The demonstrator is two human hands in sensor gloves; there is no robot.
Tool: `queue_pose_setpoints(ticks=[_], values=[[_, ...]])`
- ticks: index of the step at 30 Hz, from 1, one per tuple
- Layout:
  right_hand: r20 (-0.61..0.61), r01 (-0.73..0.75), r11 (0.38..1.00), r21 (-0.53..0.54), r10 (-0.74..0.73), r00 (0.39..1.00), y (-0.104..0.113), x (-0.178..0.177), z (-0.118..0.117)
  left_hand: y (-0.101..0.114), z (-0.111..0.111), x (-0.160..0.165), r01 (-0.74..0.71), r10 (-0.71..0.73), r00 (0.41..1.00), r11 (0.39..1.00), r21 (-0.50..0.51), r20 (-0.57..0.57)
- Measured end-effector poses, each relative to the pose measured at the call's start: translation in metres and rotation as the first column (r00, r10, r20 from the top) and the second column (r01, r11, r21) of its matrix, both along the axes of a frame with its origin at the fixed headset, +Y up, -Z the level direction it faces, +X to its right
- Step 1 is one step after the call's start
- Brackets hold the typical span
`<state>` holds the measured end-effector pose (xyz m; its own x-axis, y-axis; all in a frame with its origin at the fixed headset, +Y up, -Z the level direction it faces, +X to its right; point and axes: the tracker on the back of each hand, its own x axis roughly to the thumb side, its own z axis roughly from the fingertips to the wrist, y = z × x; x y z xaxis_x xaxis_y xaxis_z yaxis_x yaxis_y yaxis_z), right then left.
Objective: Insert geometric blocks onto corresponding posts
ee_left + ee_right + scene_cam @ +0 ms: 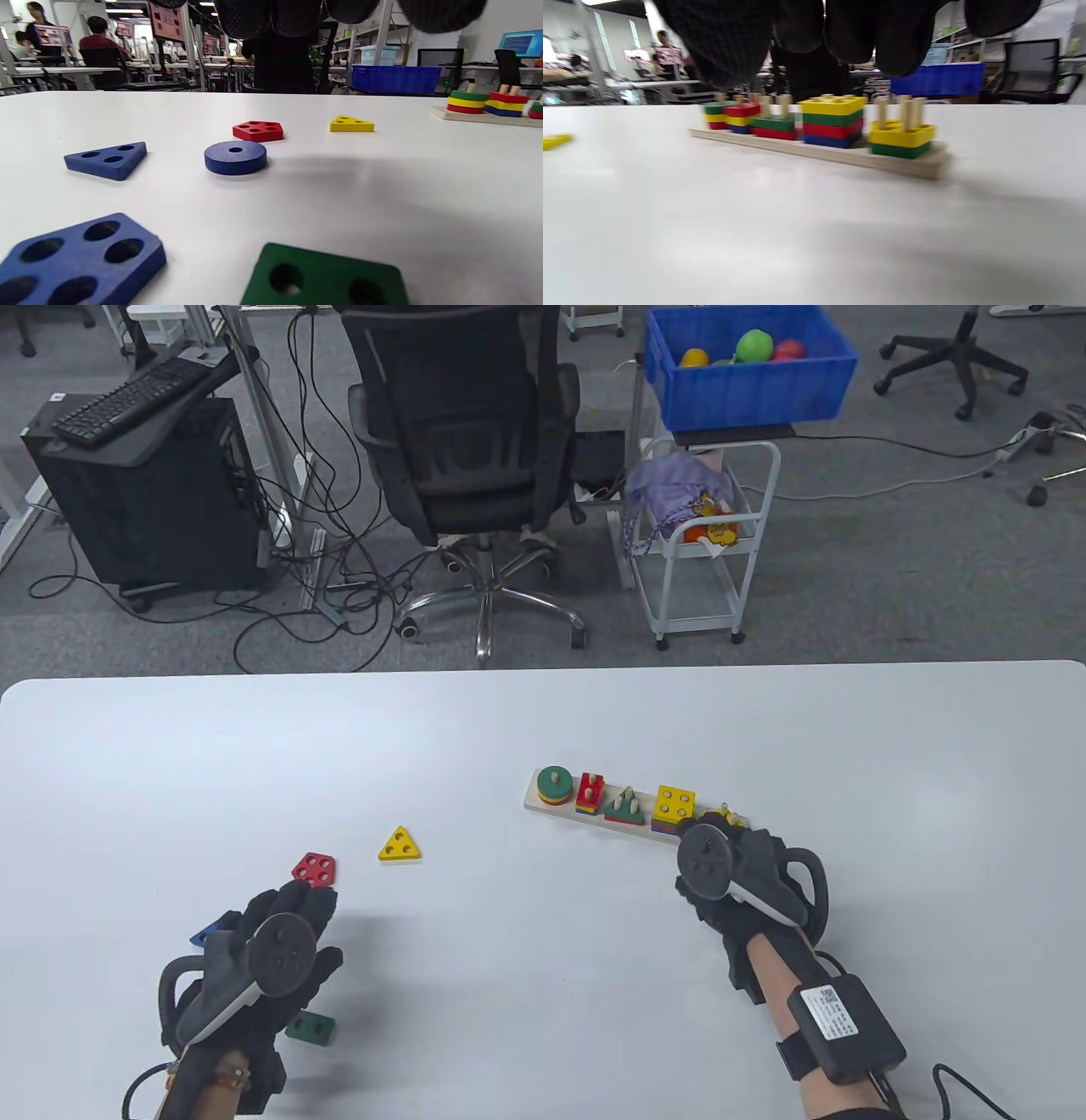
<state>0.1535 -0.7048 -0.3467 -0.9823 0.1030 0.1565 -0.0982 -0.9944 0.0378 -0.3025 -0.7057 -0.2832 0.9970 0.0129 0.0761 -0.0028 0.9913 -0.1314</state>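
The wooden post board [534, 807] stands right of centre with a round stack [554, 786], a red-topped stack [591, 792], a green triangle stack [626, 808], a yellow square stack [675, 803] and a yellow block [902, 135] on the rightmost posts. My right hand [747, 848] hovers empty just in front of the board's right end, partly hiding it. My left hand [301, 903] hovers empty over the loose blocks: a red pentagon [314, 868], a yellow triangle [399, 845], a green rectangle [310, 1027], a blue triangle [106, 159], a blue disc [235, 157] and a blue four-hole block [80, 258].
The white table [543, 984] runs to a far edge, with an office chair [462, 432] and a white cart [704, 534] carrying a blue bin [747, 390] beyond it. The blue disc is hidden under my left hand in the table view.
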Motion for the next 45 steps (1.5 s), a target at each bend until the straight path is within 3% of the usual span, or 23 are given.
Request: queue_pose_setpoints(ticks=[4, 7, 14, 22, 25, 28, 34, 38, 40, 43, 45], values=[[-0.136, 0.102, 0.995, -0.001, -0.101, 0.986, 0.001, -0.035, 0.040, -0.007, 0.001, 0.012, -0.013, 0.038, 0.990, 0.984, -0.179, 0.136], [-0.199, 0.127, 0.992, 0.015, -0.122, 0.972, -0.005, -0.051, 0.058, -0.011, 0.002, 0.016, 0.060, -0.018, 0.989, 0.955, -0.289, 0.146], [-0.240, -0.005, 1.000, 0.020, 0.009, 0.971, -0.020, -0.061, 0.066, -0.024, 0.005, 0.023, 0.255, -0.219, 0.967, 0.881, -0.398, 0.133], [-0.238, -0.005, 1.000, 0.014, 0.008, 0.971, -0.021, -0.055, 0.069, -0.048, 0.009, 0.048, 0.482, -0.446, 0.876, 0.785, -0.388, 0.186], [-0.239, 0.010, 1.000, 0.013, -0.006, 0.971, -0.020, -0.054, 0.069, -0.055, 0.008, 0.057, 0.543, -0.505, 0.839, 0.782, -0.305, 0.200], [-0.240, 0.013, 1.000, 0.015, -0.009, 0.971, -0.021, -0.055, 0.069, -0.055, 0.008, 0.057, 0.533, -0.495, 0.846, 0.802, -0.271, 0.198], [-0.252, -0.004, 1.000, 0.016, 0.008, 0.968, -0.024, -0.060, 0.070, -0.052, 0.004, 0.049, 0.441, -0.402, 0.895, 0.864, -0.241, 0.195], [-0.268, 0.010, 0.999, 0.030, -0.001, 0.963, -0.024, -0.067, 0.071, -0.039, 0.001, 0.048, 0.235, -0.198, 0.961, 0.953, -0.194, 0.191], [-0.292, 0.041, 0.998, 0.055, -0.024, 0.956, -0.022, -0.074, 0.073, -0.030, 0.001, 0.050, 0.056, -0.024, 0.980, 0.986, -0.158, 0.199], [-0.346, 0.090, 0.993, 0.080, -0.057, 0.936, -0.020, -0.089, 0.079, -0.022, 0.000, 0.056, -0.231, 0.262, 0.947, 0.957, -0.174, 0.186], [-0.390, 0.136, 0.985, 0.103, -0.085, 0.917, -0.018, -0.103, 0.084, -0.021, -0.003, 0.061, -0.463, 0.501, 0.853, 0.855, -0.232, 0.144]])
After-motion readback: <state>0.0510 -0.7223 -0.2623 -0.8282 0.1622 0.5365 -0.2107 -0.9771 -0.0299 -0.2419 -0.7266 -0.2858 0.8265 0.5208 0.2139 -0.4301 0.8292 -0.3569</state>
